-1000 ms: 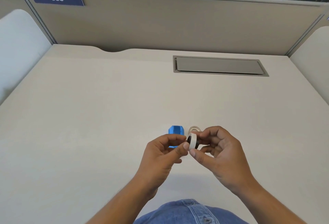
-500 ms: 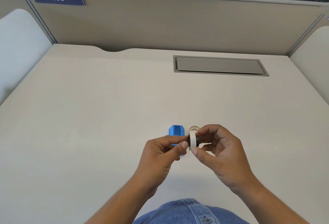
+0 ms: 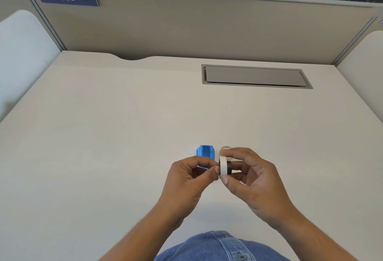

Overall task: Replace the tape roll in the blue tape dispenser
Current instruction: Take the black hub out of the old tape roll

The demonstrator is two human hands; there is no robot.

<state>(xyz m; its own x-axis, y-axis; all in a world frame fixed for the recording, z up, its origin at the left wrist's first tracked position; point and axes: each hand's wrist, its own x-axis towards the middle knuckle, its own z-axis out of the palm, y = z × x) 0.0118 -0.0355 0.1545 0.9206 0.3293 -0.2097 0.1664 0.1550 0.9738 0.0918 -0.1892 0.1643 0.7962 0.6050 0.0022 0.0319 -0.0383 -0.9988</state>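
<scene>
Above the near edge of the worktop, my right hand (image 3: 255,179) fingers pinch the white tape roll (image 3: 223,167) by its rim, with a dark hub (image 3: 229,167) in its hole. My left hand (image 3: 186,179) fingers close on the hub's other end. The roll seems light and stiff — I judge the rim the safest hold. The blue tape dispenser (image 3: 204,152) stands just behind.

Both my hands raised, close together at centre. Left hand (image 3: 187,179) pinching, thumb and forefinger tips together. Right hand (image 3: 251,179) curled, fingers (image 3: 244,152) bent, thumb (image 3: 229,184) pointing left. Forearms bare, converging.
</scene>
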